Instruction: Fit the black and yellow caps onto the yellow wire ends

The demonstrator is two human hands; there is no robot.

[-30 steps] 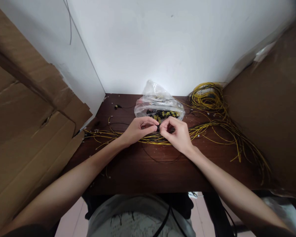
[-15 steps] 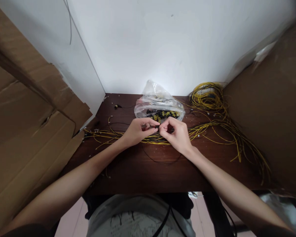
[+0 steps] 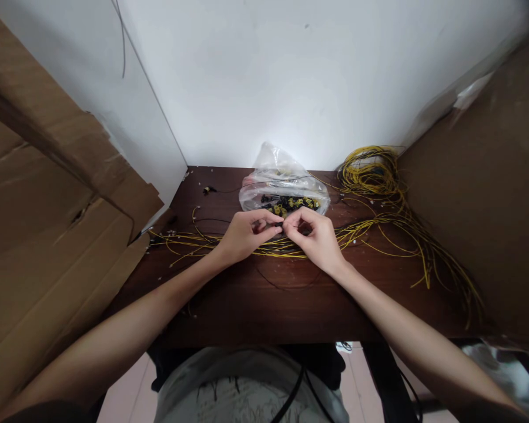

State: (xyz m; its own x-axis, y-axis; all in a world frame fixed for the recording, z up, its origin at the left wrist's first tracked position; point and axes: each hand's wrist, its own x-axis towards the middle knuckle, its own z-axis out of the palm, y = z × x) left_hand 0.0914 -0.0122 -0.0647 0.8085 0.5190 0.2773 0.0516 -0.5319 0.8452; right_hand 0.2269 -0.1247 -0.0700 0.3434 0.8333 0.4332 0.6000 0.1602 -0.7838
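Note:
Both hands meet over the middle of the table, fingertips almost touching. My left hand (image 3: 245, 235) is closed in a pinch on a small black part (image 3: 280, 227), mostly covered by the fingers. Thumb and forefinger of my right hand (image 3: 317, 239) are pressed together at the part's right end, on what looks like a thin black wire (image 3: 284, 289); a loop of it hangs below the hands. Just behind them lies a clear plastic bag (image 3: 271, 157) with several black-and-yellow connectors (image 3: 296, 204) inside. Under the hands runs a bundle of yellow and black wires (image 3: 277, 254).
A coil of yellow wire (image 3: 369, 171) sits at the back right of the brown table (image 3: 264, 323). One connector on a wire (image 3: 208, 190) lies at the back left. Cardboard (image 3: 39, 235) stands on the left, a brown panel (image 3: 480, 194) on the right, a white wall (image 3: 291, 76) behind.
The right fingertips have shifted very slightly left, toward the left hand's fingertips. Both hands keep their pinch, and the view has moved a little.

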